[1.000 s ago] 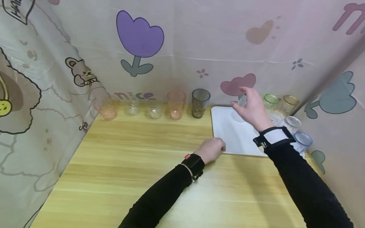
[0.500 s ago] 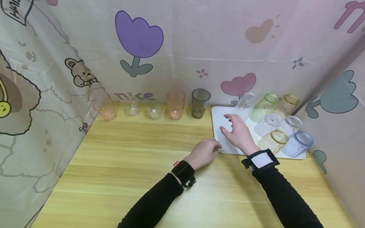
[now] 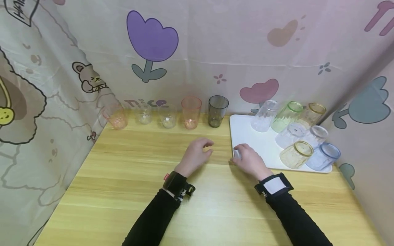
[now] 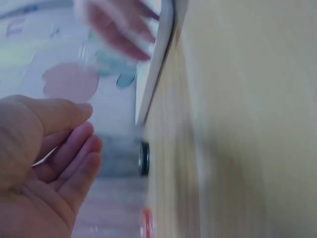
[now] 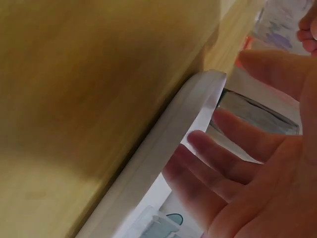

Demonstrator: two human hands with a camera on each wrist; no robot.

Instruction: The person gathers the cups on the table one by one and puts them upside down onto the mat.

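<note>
My right hand [image 3: 250, 160] is over the near left corner of a white tray [image 3: 258, 147], thumb and fingers spread apart. In the right wrist view its fingers [image 5: 198, 191] overlap the tray's rim, with nothing gripped. On the tray's back left stands a clear glass [image 3: 264, 116], wide end down. My left hand [image 3: 195, 155] hovers over the wooden table left of the tray. Its fingers are loosely bent and hold nothing, as the left wrist view also shows in the space before the fingers [image 4: 74, 163].
More glasses fill the tray's right half: green [image 3: 287, 118], yellowish [image 3: 296, 154], blue [image 3: 323, 157] and several others. Along the table's back edge stand a dark grey glass [image 3: 218, 111], a tall pink glass [image 3: 191, 112], two small clear glasses [image 3: 168, 116] and an orange-pink glass [image 3: 115, 117].
My right hand has let go of the clear glass at the tray's back left and come down to the near left corner. My left hand has moved away from the tray's edge, to the left.
</note>
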